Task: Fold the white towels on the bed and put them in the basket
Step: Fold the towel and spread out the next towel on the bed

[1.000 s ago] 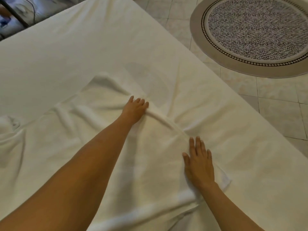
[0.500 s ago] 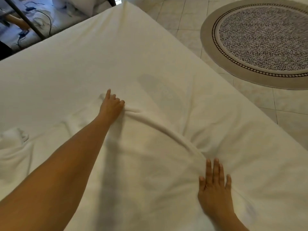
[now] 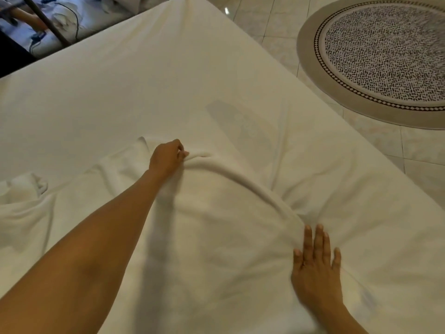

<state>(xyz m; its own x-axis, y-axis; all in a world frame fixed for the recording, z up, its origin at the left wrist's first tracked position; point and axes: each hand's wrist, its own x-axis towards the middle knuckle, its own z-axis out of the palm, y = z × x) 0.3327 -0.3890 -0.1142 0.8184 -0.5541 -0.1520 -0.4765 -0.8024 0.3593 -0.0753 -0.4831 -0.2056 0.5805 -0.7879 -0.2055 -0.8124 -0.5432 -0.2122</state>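
Note:
A white towel (image 3: pixel 216 237) lies spread and wrinkled over the near half of the bed (image 3: pixel 144 80). My left hand (image 3: pixel 167 157) reaches far across it and pinches the towel's far edge, which bulges up in a curved ridge. My right hand (image 3: pixel 316 266) lies flat with fingers spread on the towel's near right part, pressing it down. Another bunch of white cloth (image 3: pixel 26 189) sits at the left edge. No basket is in view.
The bed's right edge runs diagonally, with tiled floor (image 3: pixel 421 165) beyond it. A round patterned rug (image 3: pixel 385 56) lies on the floor at top right. At top left, past the bed, are cables, a dark pole and another person's arm (image 3: pixel 29 18).
My left hand has curled from resting fingers to a pinch on the towel's far edge. My right hand stays flat on the towel, now lower right in view. The view has tilted up.

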